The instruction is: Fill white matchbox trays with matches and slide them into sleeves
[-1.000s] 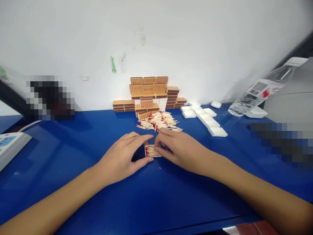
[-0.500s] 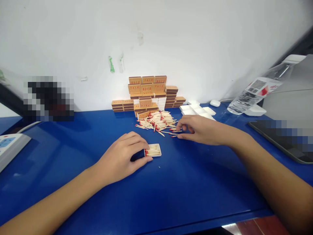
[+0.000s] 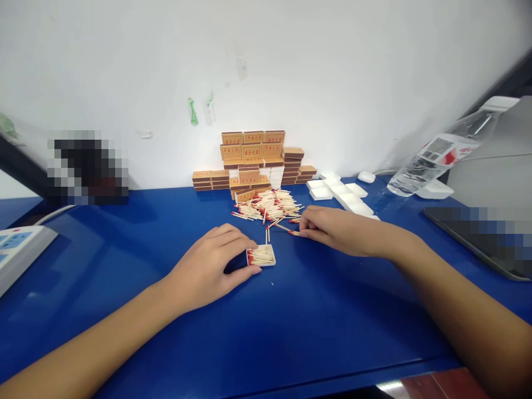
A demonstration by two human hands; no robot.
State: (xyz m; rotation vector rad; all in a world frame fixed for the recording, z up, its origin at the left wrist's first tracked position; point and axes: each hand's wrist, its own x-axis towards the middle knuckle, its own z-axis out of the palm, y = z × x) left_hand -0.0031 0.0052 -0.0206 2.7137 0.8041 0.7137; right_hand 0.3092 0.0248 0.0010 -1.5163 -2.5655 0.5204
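Note:
A small white tray with several red-tipped matches in it lies on the blue table. My left hand grips the tray's left end between thumb and fingers. My right hand rests further back at the near edge of a loose pile of matches, its fingertips pinched together on matches there.
Stacked brown matchboxes stand against the white wall behind the pile. A row of empty white trays lies to the right, near a tilted plastic bottle. A white power strip sits at the left edge.
My right hand left the tray, reached back right to the match pile and has now closed its fingers on matches there. My left hand stayed on the tray.

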